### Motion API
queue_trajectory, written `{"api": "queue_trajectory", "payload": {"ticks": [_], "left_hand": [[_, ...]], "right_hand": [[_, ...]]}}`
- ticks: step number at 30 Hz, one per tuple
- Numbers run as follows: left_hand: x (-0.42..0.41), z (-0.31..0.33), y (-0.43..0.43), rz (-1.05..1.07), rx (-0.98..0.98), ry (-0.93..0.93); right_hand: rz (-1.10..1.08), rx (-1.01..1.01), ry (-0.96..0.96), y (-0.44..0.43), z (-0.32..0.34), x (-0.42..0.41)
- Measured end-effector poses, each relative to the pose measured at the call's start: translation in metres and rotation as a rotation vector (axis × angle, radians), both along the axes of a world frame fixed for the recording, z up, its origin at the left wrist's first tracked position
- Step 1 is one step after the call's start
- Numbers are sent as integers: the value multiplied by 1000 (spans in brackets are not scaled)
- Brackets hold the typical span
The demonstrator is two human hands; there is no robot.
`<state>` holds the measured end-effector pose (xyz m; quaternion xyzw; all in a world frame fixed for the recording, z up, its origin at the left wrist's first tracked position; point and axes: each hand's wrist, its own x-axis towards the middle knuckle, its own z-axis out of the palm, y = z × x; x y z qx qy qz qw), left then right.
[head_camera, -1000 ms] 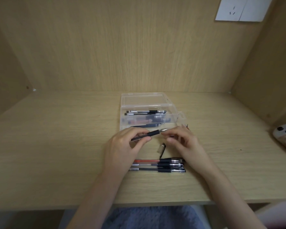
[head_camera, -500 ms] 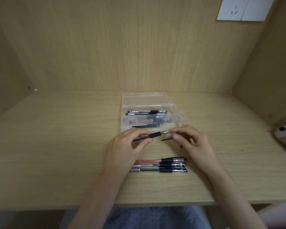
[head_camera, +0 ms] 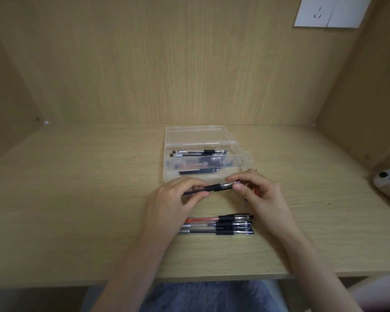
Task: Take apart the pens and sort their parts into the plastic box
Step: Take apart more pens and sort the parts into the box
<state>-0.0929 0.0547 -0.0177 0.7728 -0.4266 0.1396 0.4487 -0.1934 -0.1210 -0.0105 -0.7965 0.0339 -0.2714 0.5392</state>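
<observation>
Pen (head_camera: pixel 214 188): held level above the counter (head_camera: pixel 77 210), just in front of the box (head_camera: pixel 173 174). Left hand (head_camera: pixel 173 201) clamped on its barrel; right hand (head_camera: pixel 257 190) pinching the tip end. Step, judged: unscrewing the tip section. Next calls for twisting it free, withdrawing the refill. Spare pens (head_camera: pixel 218 226): three, near edge, untouched. Box: open, parts inside.

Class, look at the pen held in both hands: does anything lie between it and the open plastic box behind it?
Nothing visible does. The pen, held by the left hand and right hand, sits just in front of the plastic box, whose lid is folded back. Only bare desk separates them. The unopened pens lie nearer the person.
</observation>
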Motion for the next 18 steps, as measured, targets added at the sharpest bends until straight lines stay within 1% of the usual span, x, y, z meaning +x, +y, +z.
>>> {"api": "queue_trajectory", "payload": {"ticks": [6,10,15,18], "left_hand": [[2,-3,0,-15,25,21],[2,-2,1,-4,57,-9],[0,0,0,-29,69,13],[-1,1,-2,10,53,68]], "right_hand": [[21,45,42,0,-2,2],[29,58,77,-1,-3,2],[34,96,58,0,-5,3],[14,96,34,2,-6,4]]}}
